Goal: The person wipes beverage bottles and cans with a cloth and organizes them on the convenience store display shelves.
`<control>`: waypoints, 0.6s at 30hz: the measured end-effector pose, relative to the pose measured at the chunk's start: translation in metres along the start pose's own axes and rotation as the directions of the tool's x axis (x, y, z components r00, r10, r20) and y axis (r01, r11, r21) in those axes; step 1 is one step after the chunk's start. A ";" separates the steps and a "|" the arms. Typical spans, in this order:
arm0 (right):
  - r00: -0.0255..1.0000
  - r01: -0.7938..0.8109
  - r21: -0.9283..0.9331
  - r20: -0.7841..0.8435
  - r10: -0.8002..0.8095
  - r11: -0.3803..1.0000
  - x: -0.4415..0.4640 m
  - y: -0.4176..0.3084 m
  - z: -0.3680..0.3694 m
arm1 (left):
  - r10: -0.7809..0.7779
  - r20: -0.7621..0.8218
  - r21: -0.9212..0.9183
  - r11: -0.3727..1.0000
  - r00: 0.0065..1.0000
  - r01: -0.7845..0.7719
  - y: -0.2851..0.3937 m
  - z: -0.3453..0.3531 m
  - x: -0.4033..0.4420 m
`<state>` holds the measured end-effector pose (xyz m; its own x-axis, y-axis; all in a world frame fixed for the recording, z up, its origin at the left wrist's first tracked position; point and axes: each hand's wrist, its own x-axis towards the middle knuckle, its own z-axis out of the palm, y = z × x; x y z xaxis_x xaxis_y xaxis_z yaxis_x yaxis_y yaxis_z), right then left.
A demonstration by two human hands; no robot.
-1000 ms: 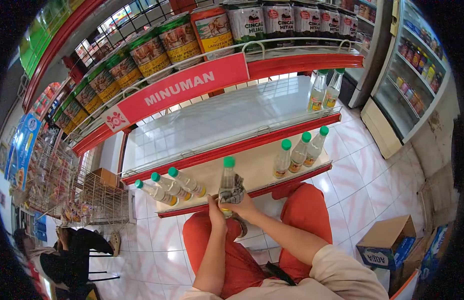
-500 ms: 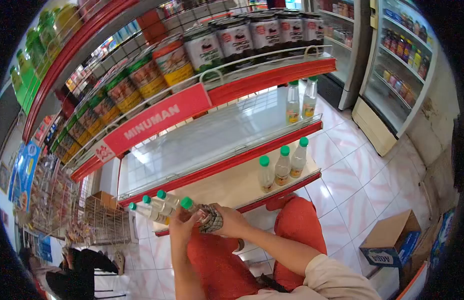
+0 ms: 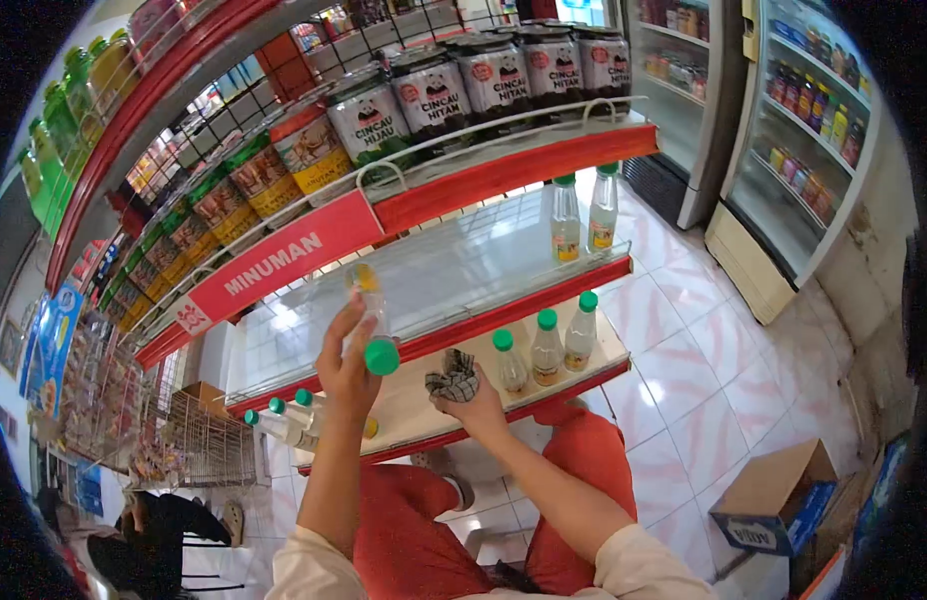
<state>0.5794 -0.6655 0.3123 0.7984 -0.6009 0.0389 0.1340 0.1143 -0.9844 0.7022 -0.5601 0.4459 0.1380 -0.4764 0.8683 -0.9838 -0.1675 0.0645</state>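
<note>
My left hand (image 3: 344, 365) is closed round a clear bottle (image 3: 374, 310) with a green cap. It holds the bottle over the middle shelf (image 3: 464, 260), with the cap toward me and the base toward the back. A crumpled checkered cloth (image 3: 452, 380) is in my right hand (image 3: 476, 405), just above the lower shelf (image 3: 414, 408). To the right of that hand, several green-capped bottles (image 3: 547, 345) stand upright on the lower shelf. More such bottles (image 3: 284, 425) are at its left end. Two further bottles (image 3: 566, 225) stand at the right end of the middle shelf.
Cans (image 3: 429, 95) line the upper shelf behind a wire rail and a red sign (image 3: 274, 265). Glass-door fridges (image 3: 799, 130) stand at the right. An open cardboard box (image 3: 774, 495) sits on the tiled floor. Wire baskets (image 3: 214, 440) and a person's dark clothing (image 3: 149, 545) are at the left.
My left hand has lifted the bottle up and forward from the lower shelf to the middle one. My right hand, with the cloth, has come away from the bottle and moved slightly right and up.
</note>
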 end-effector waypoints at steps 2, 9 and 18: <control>1.000 0.029 -0.064 -0.004 -0.029 0.998 0.001 -0.008 0.004 | -0.095 0.031 -0.004 0.995 0.995 0.096 -0.014 0.007 -0.005; 0.990 0.109 -0.064 -0.087 -0.114 0.992 0.000 -0.020 0.023 | -0.559 -0.107 -0.172 0.825 0.822 0.538 -0.028 0.016 -0.003; 1.000 0.008 0.218 0.012 -0.011 0.976 0.004 0.013 0.046 | -0.666 0.085 -0.282 0.698 0.741 0.659 -0.124 0.038 -0.040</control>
<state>0.6114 -0.6306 0.3077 0.8037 -0.5928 0.0517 0.2651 0.2788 -0.9231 0.8225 -0.5527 0.3845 0.7669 -0.3154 0.5589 -0.6277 -0.1875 0.7556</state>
